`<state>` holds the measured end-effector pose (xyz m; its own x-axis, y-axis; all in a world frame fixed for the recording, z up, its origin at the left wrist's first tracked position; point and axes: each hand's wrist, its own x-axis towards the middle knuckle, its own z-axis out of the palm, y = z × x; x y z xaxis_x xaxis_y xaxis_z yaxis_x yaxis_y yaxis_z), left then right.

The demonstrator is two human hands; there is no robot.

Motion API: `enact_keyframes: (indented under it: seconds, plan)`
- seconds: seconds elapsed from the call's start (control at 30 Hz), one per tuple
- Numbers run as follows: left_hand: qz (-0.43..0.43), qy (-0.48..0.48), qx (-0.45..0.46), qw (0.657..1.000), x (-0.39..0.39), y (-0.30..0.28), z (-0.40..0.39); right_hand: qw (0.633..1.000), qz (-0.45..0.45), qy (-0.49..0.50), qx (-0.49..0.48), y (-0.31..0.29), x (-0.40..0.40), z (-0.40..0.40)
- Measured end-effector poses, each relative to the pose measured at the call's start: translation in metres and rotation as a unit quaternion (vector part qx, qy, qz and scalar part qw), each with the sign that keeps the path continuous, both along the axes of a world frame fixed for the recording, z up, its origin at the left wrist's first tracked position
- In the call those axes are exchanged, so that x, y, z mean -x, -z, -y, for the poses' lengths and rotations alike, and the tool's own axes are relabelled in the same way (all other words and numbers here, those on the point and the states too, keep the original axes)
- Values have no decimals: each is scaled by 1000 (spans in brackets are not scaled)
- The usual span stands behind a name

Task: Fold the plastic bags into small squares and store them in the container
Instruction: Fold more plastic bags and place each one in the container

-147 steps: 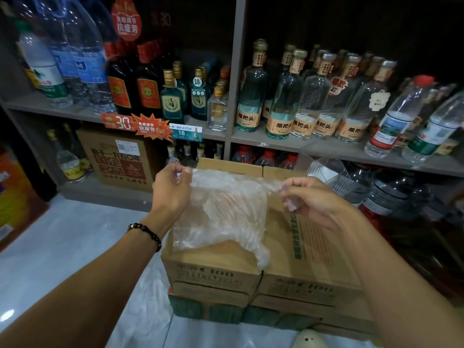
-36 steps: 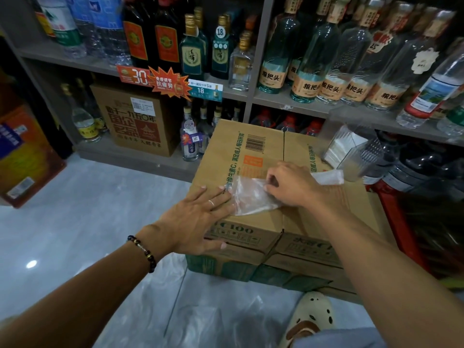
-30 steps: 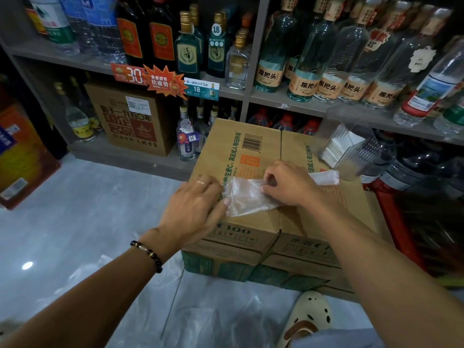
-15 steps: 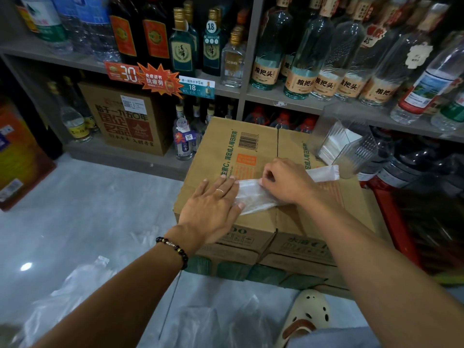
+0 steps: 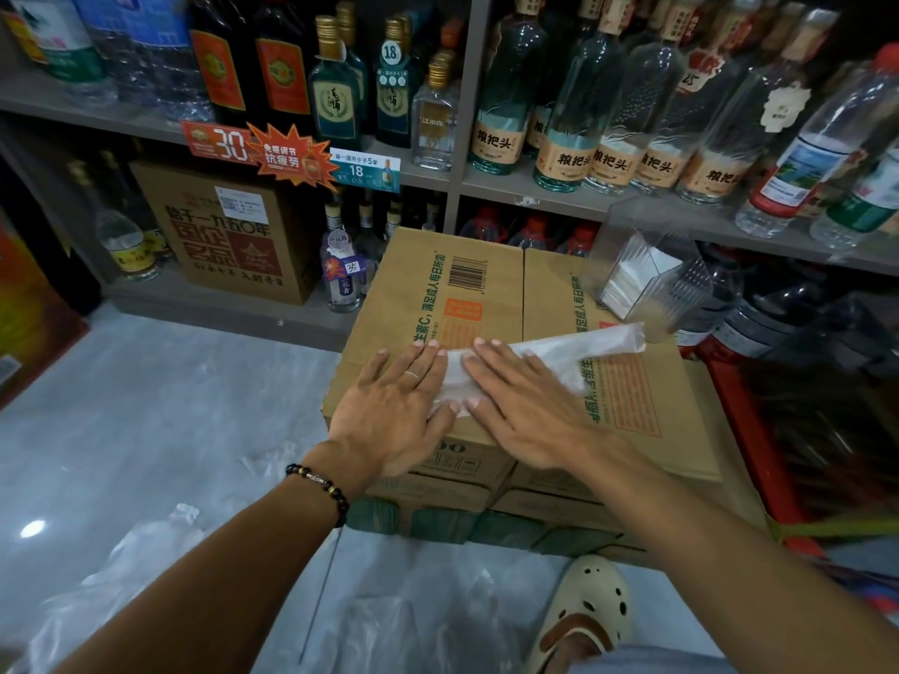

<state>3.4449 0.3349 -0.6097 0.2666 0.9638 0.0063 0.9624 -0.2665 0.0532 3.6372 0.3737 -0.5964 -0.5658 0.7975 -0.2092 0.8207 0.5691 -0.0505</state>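
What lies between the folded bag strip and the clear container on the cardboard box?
Nothing visible: only bare cardboard box top separates the bag strip from the clear container. Both hands, left and right, press it flat.

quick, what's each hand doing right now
Left hand: open, fingers flat, pressing the left end of the folded plastic bag.
Right hand: open, fingers flat, pressing the bag onto the cardboard box.
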Motion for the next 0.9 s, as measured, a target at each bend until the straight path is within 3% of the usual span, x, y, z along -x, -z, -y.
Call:
enact_keyframes:
  seconds: [0.3,0.43,0.57,0.8,0.9]
  plan:
    - [-4,-6,-5,1000,0,1,0,994,8,113,-1,-6,-71,-41]
    - [0,-6,11,1000,1,0,-2,987,-58,144,-42,-10,-78,-34]
    - [5,6,35,999,10,-3,-7,985,-131,99,-50,-30,-73,-12]
    - [57,49,72,995,32,-5,-16,991,-81,-20,-102,-26,-70,1]
    - [101,47,30,993,31,-10,-12,988,-89,-21,-125,-19,-67,-1]
